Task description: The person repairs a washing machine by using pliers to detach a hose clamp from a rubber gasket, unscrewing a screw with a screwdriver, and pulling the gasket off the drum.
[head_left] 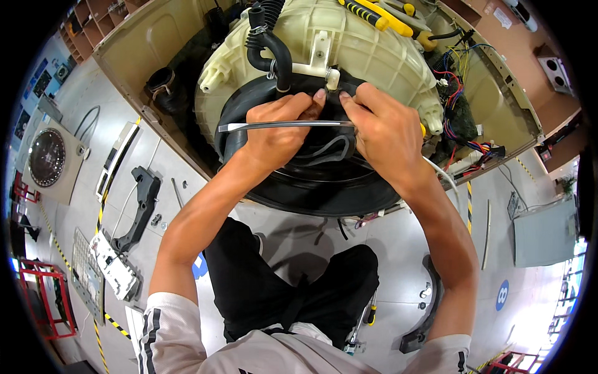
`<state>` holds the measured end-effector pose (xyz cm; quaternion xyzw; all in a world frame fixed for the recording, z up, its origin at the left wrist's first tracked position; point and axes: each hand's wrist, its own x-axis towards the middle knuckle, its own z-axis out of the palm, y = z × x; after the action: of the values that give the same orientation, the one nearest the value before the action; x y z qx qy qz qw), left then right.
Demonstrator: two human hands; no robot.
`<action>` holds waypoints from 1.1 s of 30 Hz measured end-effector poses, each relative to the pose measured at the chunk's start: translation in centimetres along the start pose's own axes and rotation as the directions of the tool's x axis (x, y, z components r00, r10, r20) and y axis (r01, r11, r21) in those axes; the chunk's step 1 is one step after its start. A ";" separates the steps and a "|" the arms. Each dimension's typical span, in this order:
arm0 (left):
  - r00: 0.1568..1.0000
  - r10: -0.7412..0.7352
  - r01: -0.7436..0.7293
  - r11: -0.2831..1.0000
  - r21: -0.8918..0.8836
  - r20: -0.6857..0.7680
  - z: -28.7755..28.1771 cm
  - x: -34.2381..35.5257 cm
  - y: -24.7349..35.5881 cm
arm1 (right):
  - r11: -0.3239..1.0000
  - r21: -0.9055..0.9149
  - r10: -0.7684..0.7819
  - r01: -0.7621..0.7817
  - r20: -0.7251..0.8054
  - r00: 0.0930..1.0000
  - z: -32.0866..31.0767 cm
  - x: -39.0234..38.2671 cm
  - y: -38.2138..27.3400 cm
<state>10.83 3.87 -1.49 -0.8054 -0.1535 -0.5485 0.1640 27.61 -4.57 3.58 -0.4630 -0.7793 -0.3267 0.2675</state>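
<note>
A black rubber door gasket (311, 198) sits at the front of the cream plastic washing machine tub (367, 59). My left hand (277, 128) and my right hand (387, 128) are closed on its upper edge, thumbs close together on either side of a white elbow nozzle (332, 79). A fold of the rubber hangs loose between the hands. Across them runs a thin grey strip (268, 124) with a pale left end; it passes in front of my left hand and reaches my right. Whether fingers hold the strip I cannot tell. My curled fingertips are mostly hidden.
A black ribbed hose (280, 56) bends down left of the nozzle. Yellow-and-black handled tools (377, 15) lie on the tub. Loose coloured wires (458, 87) hang inside the right casing wall. Removed parts, including a black bracket (140, 209), lie on the floor; a screwdriver (372, 313) lies beside my leg.
</note>
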 end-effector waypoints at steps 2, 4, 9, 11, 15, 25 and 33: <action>1.000 0.027 -0.026 0.999 0.043 -0.017 -0.1 -0.3 0.1 | 0.999 0.043 0.026 -0.027 0.006 1.000 0.1 -0.1 0.0; 0.999 -0.016 0.016 1.000 0.018 -0.028 -0.2 -0.5 0.3 | 0.995 0.082 0.057 -0.057 -0.002 0.998 0.2 -0.3 0.1; 0.971 -0.236 0.235 0.972 -0.032 -0.034 -0.4 -0.1 1.7 | 0.990 0.093 0.109 -0.108 0.000 0.994 0.1 -0.5 -0.2; 0.964 -0.260 0.259 0.965 -0.030 -0.052 -0.2 0.2 1.8 | 0.985 0.125 0.125 -0.123 -0.011 0.992 0.2 -0.6 -0.1; 0.973 -0.222 0.222 0.975 -0.011 -0.069 0.0 0.3 1.5 | 0.971 0.175 0.171 -0.164 -0.024 0.985 0.2 -0.6 -0.1; 0.999 0.035 -0.036 0.998 -0.049 -0.032 0.2 0.2 -0.2 | 0.989 0.137 0.074 -0.059 -0.101 0.992 1.0 -0.1 0.3; 0.997 0.055 -0.051 0.997 -0.063 0.057 -0.3 0.1 -0.5 | 0.999 -0.008 -0.043 0.042 -0.147 0.988 1.7 -0.2 0.2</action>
<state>10.40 4.15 -1.28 -0.8297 -0.1199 -0.5244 0.1492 27.64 -3.31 2.42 -0.4214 -0.7665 -0.3674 0.3162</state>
